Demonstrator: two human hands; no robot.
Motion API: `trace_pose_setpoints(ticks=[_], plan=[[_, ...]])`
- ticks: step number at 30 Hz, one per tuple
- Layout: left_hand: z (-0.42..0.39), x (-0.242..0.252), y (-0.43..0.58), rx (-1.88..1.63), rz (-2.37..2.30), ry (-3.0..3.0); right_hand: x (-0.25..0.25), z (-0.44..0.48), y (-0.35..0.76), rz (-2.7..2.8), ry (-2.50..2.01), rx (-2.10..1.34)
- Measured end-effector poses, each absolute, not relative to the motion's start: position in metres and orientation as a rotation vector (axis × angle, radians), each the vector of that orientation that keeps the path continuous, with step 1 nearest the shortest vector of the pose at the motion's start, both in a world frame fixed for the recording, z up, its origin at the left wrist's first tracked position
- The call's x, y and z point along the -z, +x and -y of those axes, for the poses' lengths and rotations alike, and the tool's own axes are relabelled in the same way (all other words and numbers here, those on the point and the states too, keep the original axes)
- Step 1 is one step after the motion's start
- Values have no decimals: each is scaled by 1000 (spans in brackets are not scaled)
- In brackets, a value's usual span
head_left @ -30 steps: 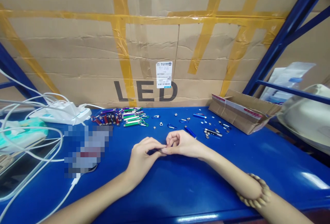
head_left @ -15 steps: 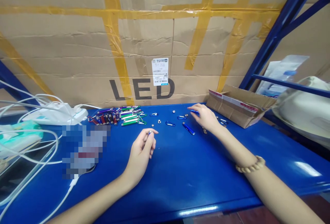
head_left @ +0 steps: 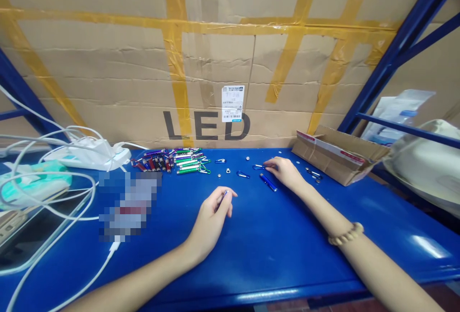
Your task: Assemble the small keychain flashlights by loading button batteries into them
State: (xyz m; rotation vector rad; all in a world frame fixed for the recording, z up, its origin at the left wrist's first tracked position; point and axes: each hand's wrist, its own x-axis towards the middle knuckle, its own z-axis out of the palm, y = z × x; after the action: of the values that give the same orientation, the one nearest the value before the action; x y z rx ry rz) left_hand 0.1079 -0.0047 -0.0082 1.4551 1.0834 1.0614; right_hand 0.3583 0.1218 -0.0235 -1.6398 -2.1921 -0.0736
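Observation:
My left hand (head_left: 212,218) is closed above the table, thumb and fingers pinching a small silver-and-blue piece (head_left: 225,193) that is mostly hidden. Further right, my right hand (head_left: 285,173) rests low over the tabletop. Its bent fingertips meet the right end of a blue carabiner clip (head_left: 258,167) lying there. Just in front of those fingers lies a slim blue metal tube (head_left: 268,182), like a mini flashlight body. Between the hands are another blue carabiner (head_left: 243,174), a small metal fitting (head_left: 227,171) and a round button-like piece (head_left: 247,158).
Green, red and purple mini flashlights (head_left: 189,164) are piled at the back left. A white power strip (head_left: 88,154), cables and a blurred-out device (head_left: 131,209) lie left. An open cardboard box (head_left: 341,154) stands back right, before a large LED carton (head_left: 212,67).
My right hand has come down and drawn its fingers together at the carabiner's end; a blue thing seen at them earlier no longer shows. My left hand keeps its pinch. The view has shifted slightly.

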Motion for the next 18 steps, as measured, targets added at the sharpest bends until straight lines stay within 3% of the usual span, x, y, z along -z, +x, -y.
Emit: trace_pose_setpoints(ticks=[8,18], plan=[[5,9,108,-1015,-1073,1492,24,-118,362,1943,-1837,-60],[4,8,108,-1018,-1099,1523,14,-113,352,1734,-1568,-203]])
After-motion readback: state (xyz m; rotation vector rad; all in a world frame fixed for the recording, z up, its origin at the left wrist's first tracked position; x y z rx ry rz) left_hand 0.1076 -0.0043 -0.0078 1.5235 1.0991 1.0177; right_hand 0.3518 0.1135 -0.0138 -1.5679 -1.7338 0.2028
